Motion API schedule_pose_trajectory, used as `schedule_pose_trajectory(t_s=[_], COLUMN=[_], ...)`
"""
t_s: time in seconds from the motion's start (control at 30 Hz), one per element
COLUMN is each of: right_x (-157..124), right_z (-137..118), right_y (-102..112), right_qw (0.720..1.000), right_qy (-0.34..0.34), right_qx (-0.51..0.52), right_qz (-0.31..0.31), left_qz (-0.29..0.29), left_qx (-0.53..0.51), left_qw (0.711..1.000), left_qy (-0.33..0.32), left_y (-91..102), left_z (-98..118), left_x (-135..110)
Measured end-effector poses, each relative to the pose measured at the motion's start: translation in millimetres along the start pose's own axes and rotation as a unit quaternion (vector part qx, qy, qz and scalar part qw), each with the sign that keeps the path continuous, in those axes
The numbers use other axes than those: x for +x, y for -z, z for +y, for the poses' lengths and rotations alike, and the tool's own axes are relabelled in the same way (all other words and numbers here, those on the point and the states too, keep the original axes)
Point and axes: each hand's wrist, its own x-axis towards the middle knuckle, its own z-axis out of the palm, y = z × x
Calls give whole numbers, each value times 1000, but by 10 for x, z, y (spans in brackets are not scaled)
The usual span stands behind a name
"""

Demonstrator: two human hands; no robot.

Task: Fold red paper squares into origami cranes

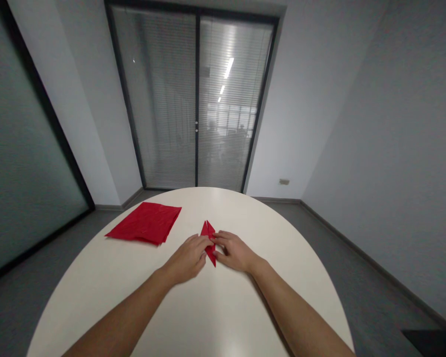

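Note:
A small folded piece of red paper [210, 254] lies on the table between my two hands. It has two narrow points side by side at the far end and one point toward me. My left hand [188, 257] grips its left side, fingers bent over the middle of the paper. From the right, my right hand [235, 250] holds the other edge, with fingertips on the upper part and the thumb lower down near the bottom point. The fingers cover much of the paper's middle, so its folds there are hidden.
A stack of red paper sheets [146, 223] lies at the far left of the round white table [223, 312]. Beyond the table stand glass doors with blinds [196, 99] and grey walls. A wall socket [284, 182] sits low on the right. A dark object [436, 342] shows at lower right.

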Motion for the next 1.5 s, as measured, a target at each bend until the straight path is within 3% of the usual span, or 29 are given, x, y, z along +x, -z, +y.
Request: schedule_pose_trajectory(t_s=[0.33,0.9,1.23,1.5], right_x=[-32,-93,-32,-67], right_z=[1,123,33,110], right_y=[49,157,100,163], right_qw=[993,981,999,1000], right_qy=[-78,-98,9,-3], right_qx=[56,72,23,-5], right_qz=[-69,-153,-40,-25], left_qz=[10,-4,2,31], left_qx=[-14,1,33,19], left_qw=[999,1000,999,997], left_qy=[28,14,21,69], left_y=[-68,-72,-29,-26], left_z=[-78,-108,-71,-85], left_x=[-18,-31,-27,-3])
